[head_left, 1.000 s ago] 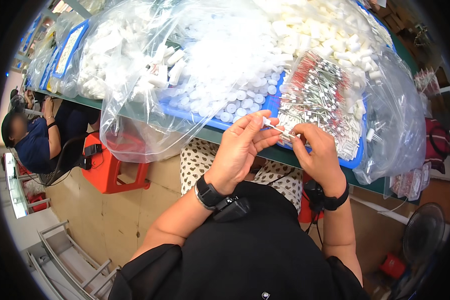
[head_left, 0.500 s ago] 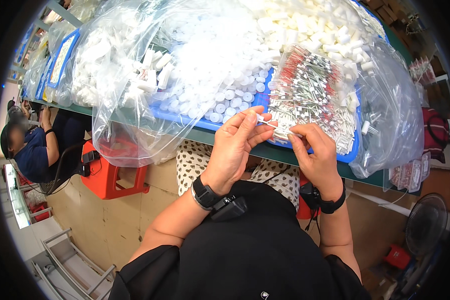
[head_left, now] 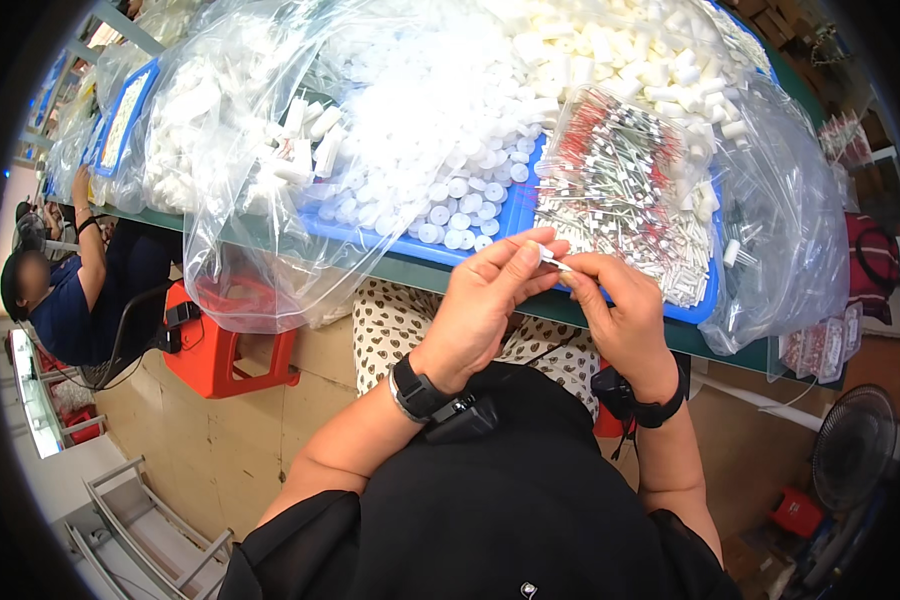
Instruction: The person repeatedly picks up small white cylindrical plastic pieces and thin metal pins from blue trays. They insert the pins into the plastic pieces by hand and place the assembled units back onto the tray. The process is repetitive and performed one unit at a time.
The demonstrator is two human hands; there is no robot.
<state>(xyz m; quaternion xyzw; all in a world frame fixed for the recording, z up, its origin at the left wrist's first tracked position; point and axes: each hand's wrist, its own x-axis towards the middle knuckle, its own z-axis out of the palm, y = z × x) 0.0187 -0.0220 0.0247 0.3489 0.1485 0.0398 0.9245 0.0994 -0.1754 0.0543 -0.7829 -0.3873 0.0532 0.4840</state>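
Observation:
In front of my lap, my left hand (head_left: 478, 312) pinches a small white rod-shaped piece (head_left: 553, 261) between thumb and fingers. My right hand (head_left: 625, 312) grips its other end with thumb and forefinger, so the fingertips of both hands nearly meet. The ends of the piece are hidden by my fingers. Just beyond the hands lies a heap of thin metal pins with white and red parts (head_left: 620, 160), over short white tubes (head_left: 685, 283) in a blue tray (head_left: 711, 300). Translucent white discs (head_left: 460, 212) are piled to the left.
Cream-white cylinders (head_left: 660, 75) fill the back right. Clear plastic bags (head_left: 782, 240) hang over the green table edge (head_left: 410, 272) on both sides. A red stool (head_left: 210, 350) and a seated person (head_left: 70, 290) are at left; a black fan (head_left: 852, 440) stands at right.
My hands have come closer together along the white piece, the right one moving left, and less of the piece shows. The person at left has raised an arm toward the table.

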